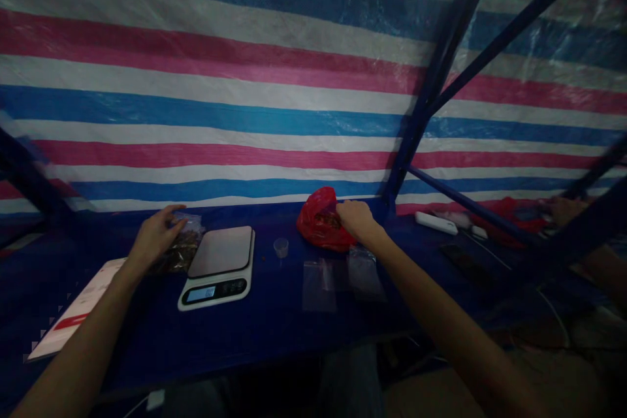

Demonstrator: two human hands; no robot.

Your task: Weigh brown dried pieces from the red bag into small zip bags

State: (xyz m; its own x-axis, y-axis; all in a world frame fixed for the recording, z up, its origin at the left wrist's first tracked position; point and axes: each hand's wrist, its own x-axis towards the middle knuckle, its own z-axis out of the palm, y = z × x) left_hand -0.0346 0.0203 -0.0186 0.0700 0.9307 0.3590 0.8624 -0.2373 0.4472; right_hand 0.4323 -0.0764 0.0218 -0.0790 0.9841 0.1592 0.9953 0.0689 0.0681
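Observation:
My left hand (155, 237) is at the left, its thumb and forefinger apart, at the edge of clear plastic bags (185, 249) with dark contents. Whether it touches them is hard to tell. Just right of these bags lies a white kitchen scale (223, 258) with a lit display, its digits too small to read. My right hand (356, 219) is closed on the rim of a red plastic bag (318, 225), which stands open with brownish pieces inside. A small clear cup (281, 247) sits between scale and red bag. Flat clear zip bags (319, 285) lie below the red bag.
A white and red sheet (81, 310) lies at the left under my forearm. Blue metal posts (416, 117) stand before a striped tarp (220, 78). To the right are a white power strip (435, 223), a dark phone-like slab (463, 261) and another person's hand (568, 210) near red plastic.

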